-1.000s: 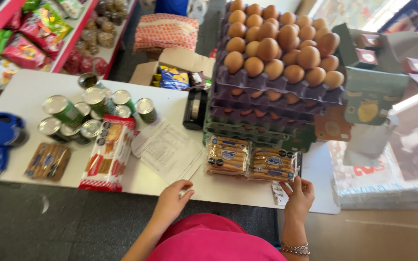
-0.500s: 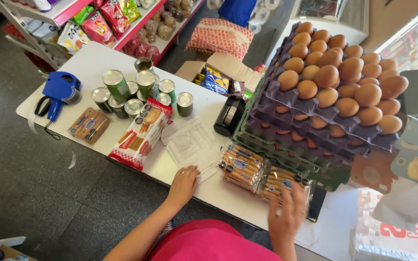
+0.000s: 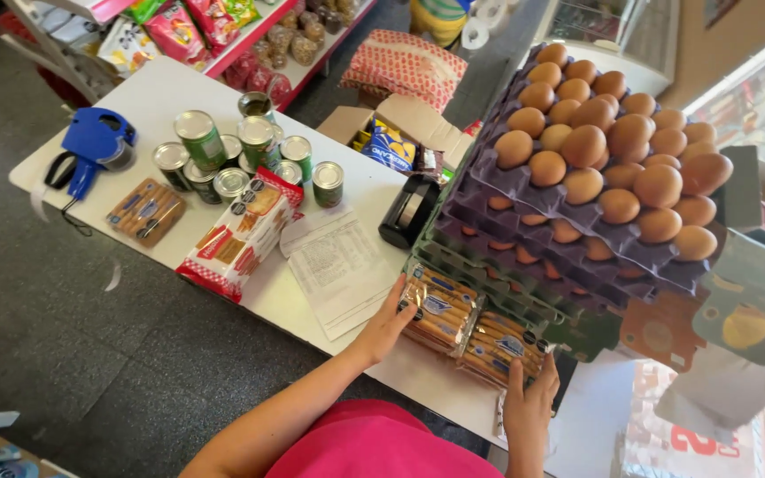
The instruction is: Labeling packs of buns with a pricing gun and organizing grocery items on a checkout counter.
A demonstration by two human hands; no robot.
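White table [image 3: 179, 97] | grey shop floor [image 3: 64, 354] | both hands [image 3: 387, 326] spread, flanking biscuit packs [image 3: 471, 326]

lower egg trays [image 3: 524, 265] hidden under top tray, shelf snacks [image 3: 179, 22] cut off

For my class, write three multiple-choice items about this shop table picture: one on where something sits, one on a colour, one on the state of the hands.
1. Where do the biscuit packs lie?
A. at the near table edge, in front of the egg trays
B. on the floor
C. on top of the eggs

2. What colour is the top egg tray?
A. white
B. purple
C. yellow

3. What are the person's hands doing?
A. both lift a tin
B. both hang clear of the table
C. left hand and right hand touch the biscuit packs

Answers: 1 A, the packs sit below the stack at the edge; 2 B, the tray under the eggs is purple; 3 C, fingers rest on both packs.
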